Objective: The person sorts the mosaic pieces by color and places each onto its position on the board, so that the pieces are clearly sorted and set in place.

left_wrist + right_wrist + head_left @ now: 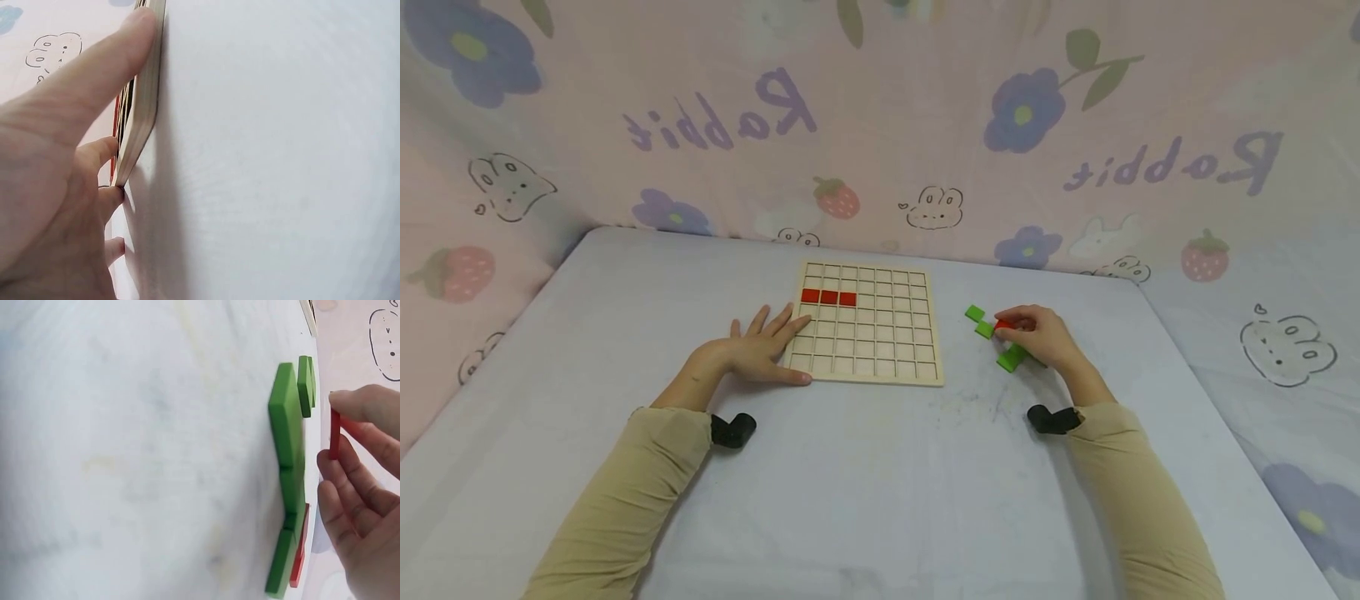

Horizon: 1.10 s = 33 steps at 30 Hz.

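Observation:
A wooden grid board (875, 358) lies on the table, with three red square tiles (829, 297) side by side in one row at its left. Spread over the board's left edge, my left hand (752, 352) rests with straight fingers; in the left wrist view its thumb (119, 53) lies on the board's rim. To the right of the board, my right hand (1041, 333) pinches a red tile (335, 434) between thumb and fingers, held just above the table. Several green tiles (1011, 358) lie around and under that hand.
Two green tiles (975, 313) lie between the board and the right hand. In the right wrist view, more red tiles (300, 550) lie behind the green ones. A patterned cloth (880, 167) hangs behind the white table (865, 483).

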{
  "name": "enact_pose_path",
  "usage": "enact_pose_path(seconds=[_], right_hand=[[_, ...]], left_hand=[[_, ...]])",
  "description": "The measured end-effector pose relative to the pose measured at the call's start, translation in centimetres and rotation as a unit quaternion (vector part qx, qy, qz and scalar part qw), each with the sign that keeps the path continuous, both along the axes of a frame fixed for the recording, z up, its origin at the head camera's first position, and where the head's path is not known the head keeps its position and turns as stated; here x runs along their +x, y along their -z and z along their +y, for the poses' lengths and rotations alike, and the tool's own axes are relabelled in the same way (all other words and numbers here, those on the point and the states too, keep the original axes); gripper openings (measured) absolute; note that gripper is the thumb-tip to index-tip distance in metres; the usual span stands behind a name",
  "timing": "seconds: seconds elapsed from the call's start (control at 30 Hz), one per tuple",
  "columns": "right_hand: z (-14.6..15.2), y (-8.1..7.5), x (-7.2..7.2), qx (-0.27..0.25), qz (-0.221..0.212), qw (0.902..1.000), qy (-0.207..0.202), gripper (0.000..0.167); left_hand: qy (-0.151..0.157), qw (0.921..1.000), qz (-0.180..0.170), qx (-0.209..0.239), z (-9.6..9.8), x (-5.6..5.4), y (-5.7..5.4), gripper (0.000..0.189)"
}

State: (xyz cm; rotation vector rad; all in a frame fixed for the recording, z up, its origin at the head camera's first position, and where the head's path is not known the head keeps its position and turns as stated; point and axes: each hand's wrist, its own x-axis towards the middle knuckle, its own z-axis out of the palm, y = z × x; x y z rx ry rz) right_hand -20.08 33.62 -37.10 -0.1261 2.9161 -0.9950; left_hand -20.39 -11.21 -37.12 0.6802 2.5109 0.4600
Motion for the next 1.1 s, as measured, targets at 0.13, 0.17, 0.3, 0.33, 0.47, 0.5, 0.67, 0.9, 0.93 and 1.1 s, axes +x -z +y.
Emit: enact_pose_path(seconds=[0.13,0.17,0.3,0.33,0.47,0.5,0.67,0.9,0.93,1.1], right_hand=[[-0.3,0.2,-0.2,-0.003,-0.001,1.0000,-0.009,0.035],[-0.4,0.3,-0.2,-0.003,0.001,0.9999,-0.010,0.036],[-0.9,0.3,-0.4,-0.014,0.009,0.9998,-0.013,0.036],[-1.0,0.3,-0.4,-0.018,0.011,0.9997,-0.013,0.035],[-1.7,0.2,-0.7,-0.026,0.016,0.9994,-0.015,0.034],[-1.8,0.2,-0.8,-0.026,0.017,0.9994,-0.016,0.034],[-2.5,0.1,-1.3,-0.029,0.011,0.9995,-0.011,0.033],[-3.4,-0.1,-1.6,-0.031,0.001,0.9995,-0.003,0.034],[-3.5,-0.1,-1.6,-0.032,-0.001,0.9995,-0.002,0.034],[-4.1,-0.1,-1.9,-0.030,0.003,0.9995,-0.009,0.035]], left_hand=[[0.003,1.0000,0.001,0.001,0.1,0.2,-0.3,0.100],[0.003,1.0000,0.002,0.000,0.1,0.2,-0.3,0.099],[0.000,1.0000,0.003,0.000,0.0,0.1,-0.3,0.099],[-0.001,1.0000,0.003,0.000,0.0,0.1,-0.3,0.099],[-0.002,1.0000,0.002,0.000,0.1,0.2,-0.3,0.100],[-0.002,1.0000,0.002,0.000,0.1,0.2,-0.3,0.100],[-0.002,1.0000,0.003,0.001,0.1,0.0,-0.1,0.100],[0.000,1.0000,0.002,0.002,0.0,0.1,-0.1,0.101],[0.000,1.0000,0.003,0.003,0.0,0.1,-0.1,0.101],[0.000,1.0000,0.004,0.003,0.0,0.1,-0.1,0.100]])
